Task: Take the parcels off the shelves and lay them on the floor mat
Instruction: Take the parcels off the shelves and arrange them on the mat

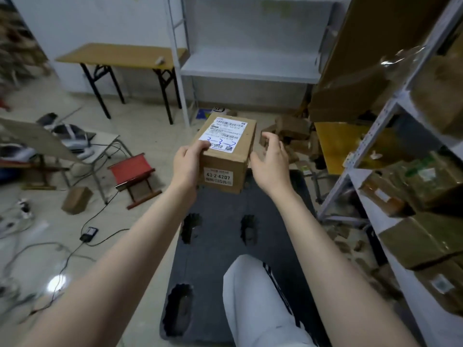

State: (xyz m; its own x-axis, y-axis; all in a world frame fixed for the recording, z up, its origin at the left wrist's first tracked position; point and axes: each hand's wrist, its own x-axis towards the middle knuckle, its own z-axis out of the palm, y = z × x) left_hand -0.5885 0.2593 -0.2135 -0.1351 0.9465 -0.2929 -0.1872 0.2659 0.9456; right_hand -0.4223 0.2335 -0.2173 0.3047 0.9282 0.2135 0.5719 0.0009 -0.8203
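Pale floor tiles run through a cluttered storeroom, with a dark grey floor mat laid alongside white metal shelves on the right. Held in the air above the mat's far end is a brown cardboard parcel. Its top bears a white shipping label with barcodes and blue handwriting that looks like "3-3-2" (the small print is too blurred to read). A sticker on the near face reads "43-2-4207".

The left hand grips the parcel's left side, thumb over the top edge on the label's corner. The right hand is beside the right face, fingers spread and loosely curved, closed around nothing; whether it touches the cardboard cannot be told.

The mat has three ragged holes, two side by side under the arms. A leg in white trousers with a dark stripe stands on the mat.

More brown boxes crowd the right-hand shelves, some with labels too blurred to read. Beyond the parcel lie loose cartons and a white packet whose mark looks like "SF". At the back is a white shelf unit, with a wood-topped folding table to its left. On the left floor are a red stool, a small carton and a black power adapter with trailing cables.
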